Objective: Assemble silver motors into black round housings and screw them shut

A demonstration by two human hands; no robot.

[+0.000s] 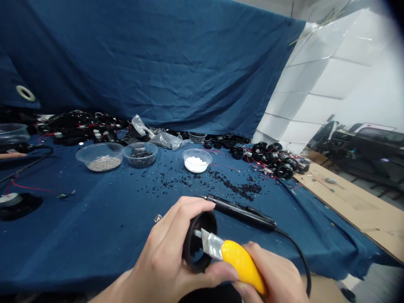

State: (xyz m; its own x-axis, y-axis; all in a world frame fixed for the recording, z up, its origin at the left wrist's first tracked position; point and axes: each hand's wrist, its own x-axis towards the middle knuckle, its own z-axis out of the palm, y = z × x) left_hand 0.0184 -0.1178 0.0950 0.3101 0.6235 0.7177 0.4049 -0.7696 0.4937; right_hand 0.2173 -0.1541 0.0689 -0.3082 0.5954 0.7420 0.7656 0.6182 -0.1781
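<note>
My left hand (170, 256) is wrapped round a black ring-shaped part (198, 244), holding it up with its opening towards me. My right hand (274, 277) grips a tool with a yellow handle (241, 263). The tool's metal tip (206, 240) reaches into the ring's opening. Just beyond the hands a black pen-like electric tool (243, 210) lies on the blue cloth (104, 223), and its black cable (299, 256) runs back past my right wrist.
Three clear plastic bowls stand further back: one with grey bits (100, 156), one with dark bits (140, 154), one with white bits (197, 160). Small black pieces (233, 185) are scattered on the cloth. Piles of black parts with red wires (271, 162) line the back. Cardboard (356, 206) lies on the right.
</note>
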